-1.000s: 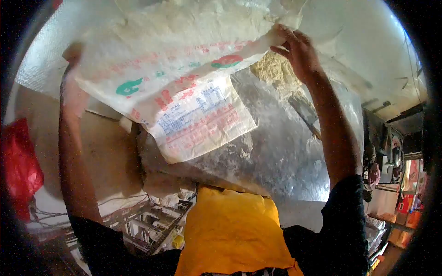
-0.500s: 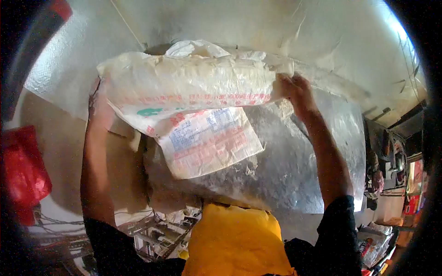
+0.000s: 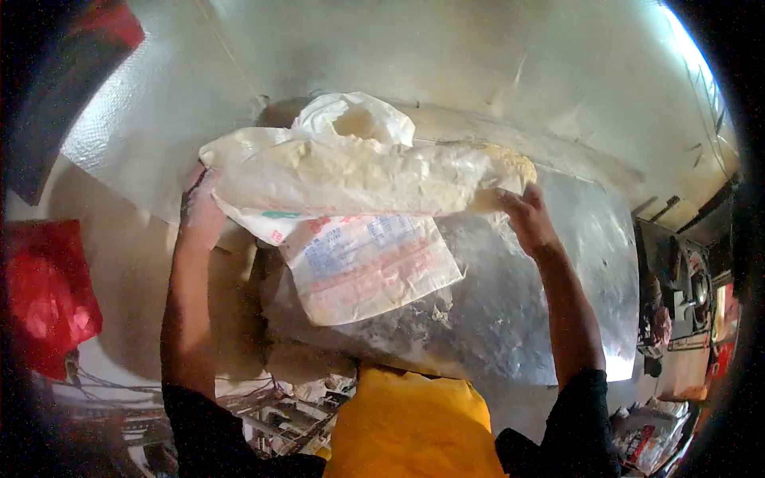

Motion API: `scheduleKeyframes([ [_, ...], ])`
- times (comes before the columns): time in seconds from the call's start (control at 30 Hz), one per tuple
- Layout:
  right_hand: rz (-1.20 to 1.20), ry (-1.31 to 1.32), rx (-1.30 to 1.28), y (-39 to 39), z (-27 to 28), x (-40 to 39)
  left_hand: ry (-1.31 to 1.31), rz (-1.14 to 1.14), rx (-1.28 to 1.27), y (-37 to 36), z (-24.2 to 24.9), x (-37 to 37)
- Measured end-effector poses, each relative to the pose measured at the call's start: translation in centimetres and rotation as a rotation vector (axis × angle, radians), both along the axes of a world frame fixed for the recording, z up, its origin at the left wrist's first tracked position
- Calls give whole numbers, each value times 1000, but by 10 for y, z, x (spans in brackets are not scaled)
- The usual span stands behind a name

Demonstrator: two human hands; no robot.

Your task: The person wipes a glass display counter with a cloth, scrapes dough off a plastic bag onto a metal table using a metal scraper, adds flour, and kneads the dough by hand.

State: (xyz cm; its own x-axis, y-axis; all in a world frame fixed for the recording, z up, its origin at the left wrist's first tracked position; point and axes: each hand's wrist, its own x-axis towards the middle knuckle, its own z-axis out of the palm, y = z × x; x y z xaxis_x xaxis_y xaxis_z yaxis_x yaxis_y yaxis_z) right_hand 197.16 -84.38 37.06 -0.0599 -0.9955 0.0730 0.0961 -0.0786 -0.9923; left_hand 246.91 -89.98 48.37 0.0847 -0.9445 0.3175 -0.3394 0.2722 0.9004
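A large whitish sack [image 3: 351, 179] stretches between my two hands above a metal tabletop [image 3: 550, 279]. My left hand [image 3: 205, 213] is closed around its left end, the fingers partly hidden behind the sack. At the other end my right hand [image 3: 527, 217] pinches the sack, thumb on the near side. Below the sack's near edge shows a panel with blue and red print [image 3: 374, 267], spread over the tabletop. Right behind the sack sits a crumpled white plastic bag [image 3: 355, 118]. Pale powdery smears mark the metal near the panel.
A silvery sheet [image 3: 382, 48] covers the wall behind the tabletop. On the left hangs a red plastic bag [image 3: 52, 299]. Cluttered items and packages [image 3: 649, 430] stand at the lower right. A rack with odds and ends [image 3: 291, 418] lies below, beside my yellow apron [image 3: 410, 422].
Both hands have come lower in view with the sack. Its top side now faces me more, the row of red lettering has mostly turned out of sight, and more of the white bag shows.
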Motion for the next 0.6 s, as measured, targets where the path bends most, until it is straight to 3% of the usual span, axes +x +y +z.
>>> scheduleKeyframes([
  [0.07,57,26,-3,-4,-12,-9,92,-27,25,3,1,2],
  [0.13,-30,-208,-8,0,-16,-7,-981,123,-489,2,-6,9],
  [0.17,-45,-156,78,-2,-26,-15,-979,126,-489,2,-10,10],
  [0.23,-170,-98,91,2,-32,-12,-84,129,-96,21,4,-37],
  [0.3,-315,-40,121,18,-48,-13,-125,169,-98,51,-18,-67],
  [0.33,-317,-176,178,30,-62,-11,-402,101,-117,82,-25,-91],
  [0.37,-320,-312,234,46,-74,-8,-417,-91,-199,83,-111,-58],
  [0.4,-117,-445,326,68,-76,2,-412,-107,-178,103,-115,-87],
  [0.47,329,-746,392,119,-71,17,-583,-812,-502,150,-118,-194],
  [0.5,295,-832,397,143,-84,22,-518,-953,-512,159,-167,-216],
  [0.53,262,-918,399,165,-99,24,-429,-947,-436,176,-190,-243],
  [0.57,243,-923,419,185,-115,23,-542,-1008,-245,191,-209,-260],
  [0.6,104,-612,514,203,-133,18,-508,-916,-409,206,-235,-275],
])
